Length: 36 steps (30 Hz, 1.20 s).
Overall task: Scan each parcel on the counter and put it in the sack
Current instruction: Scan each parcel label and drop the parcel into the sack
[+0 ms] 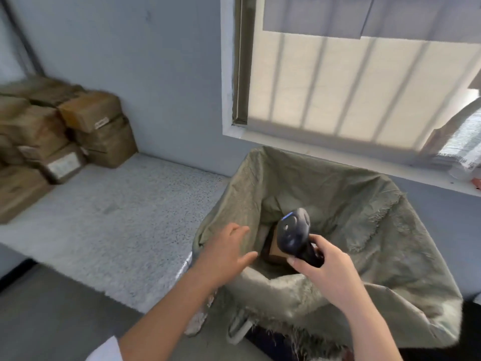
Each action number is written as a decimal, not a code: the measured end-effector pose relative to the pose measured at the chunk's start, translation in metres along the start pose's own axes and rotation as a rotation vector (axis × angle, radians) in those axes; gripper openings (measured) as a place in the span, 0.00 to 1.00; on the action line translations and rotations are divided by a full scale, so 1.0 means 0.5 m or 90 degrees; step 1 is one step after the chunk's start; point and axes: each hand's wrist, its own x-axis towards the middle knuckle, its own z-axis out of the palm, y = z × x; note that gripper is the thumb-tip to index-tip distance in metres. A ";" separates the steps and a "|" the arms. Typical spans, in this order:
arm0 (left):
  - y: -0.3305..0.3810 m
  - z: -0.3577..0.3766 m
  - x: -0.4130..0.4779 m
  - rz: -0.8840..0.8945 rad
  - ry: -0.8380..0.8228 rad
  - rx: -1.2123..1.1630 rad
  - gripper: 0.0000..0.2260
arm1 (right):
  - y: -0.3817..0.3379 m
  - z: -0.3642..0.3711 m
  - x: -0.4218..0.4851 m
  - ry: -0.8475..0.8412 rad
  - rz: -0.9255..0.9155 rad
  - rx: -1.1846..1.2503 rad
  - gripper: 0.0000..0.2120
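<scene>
Fingers of the right hand (325, 269) are curled round a scanner (292, 231), held over the sack (390, 243) (parcel (276, 253) inside); the left hand (226, 252) is spread.

Grey-green sack (364, 230), seemingly speckled counter (125, 212)

One sack (377, 230), one barcode scanner (292, 230), one parcel (276, 252) inside the sack, and at least seven stacked cardboard boxes (88, 110) on one bench (130, 217); blur hides the exact count.
</scene>
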 end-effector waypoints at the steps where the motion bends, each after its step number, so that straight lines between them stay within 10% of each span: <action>1: -0.014 -0.012 -0.022 -0.015 0.012 -0.001 0.27 | -0.015 0.008 -0.008 -0.021 -0.009 -0.006 0.19; 19: -0.511 -0.289 -0.312 -0.132 0.125 0.005 0.26 | -0.389 0.386 -0.041 -0.121 -0.104 0.021 0.17; 23: -0.640 -0.344 -0.381 -0.176 0.152 -0.014 0.48 | -0.475 0.490 -0.045 -0.135 -0.109 0.015 0.15; 27: -0.726 -0.380 -0.430 -0.226 0.184 -0.034 0.29 | -0.553 0.575 -0.029 -0.147 -0.133 0.020 0.14; 31: -0.799 -0.394 -0.449 -0.263 0.212 -0.067 0.44 | -0.621 0.649 0.002 -0.189 -0.160 -0.001 0.16; 36: -0.896 -0.407 -0.423 -0.297 0.218 -0.068 0.27 | -0.680 0.737 0.068 -0.247 -0.172 -0.008 0.16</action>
